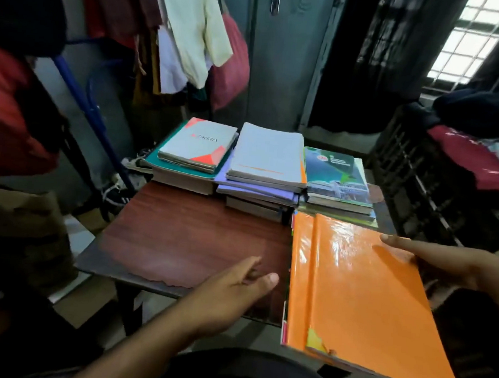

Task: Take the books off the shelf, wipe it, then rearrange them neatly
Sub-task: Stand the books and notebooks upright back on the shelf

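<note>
I see a small, dim room with clothes (193, 32) hanging at the back and a bright window (470, 38) up on the right. In the middle stands a dark brown wooden desk (187, 243).

At the far edge of the desk are three stacks of books. The left stack (192, 157) has a grey book with red corners on top, lying on a green one. The middle stack (265, 166) has a pale grey book on top and purple ones under it. The right stack (338, 179) has a green and blue book on top. The three stacks sit just beside each other.

Near me, on the right side of the desk, are the orange books (361, 298). They have shiny covers and they stick out past the near edge of the desk.

My right hand (446, 262) is at the right edge of the orange books, with the thumb on top of the cover. The other fingers are hidden under the books, so it holds them.

My left hand (231, 289) hovers over the near edge of the desk, just left of the orange books. Its fingers are loose and open and hold nothing.
</note>
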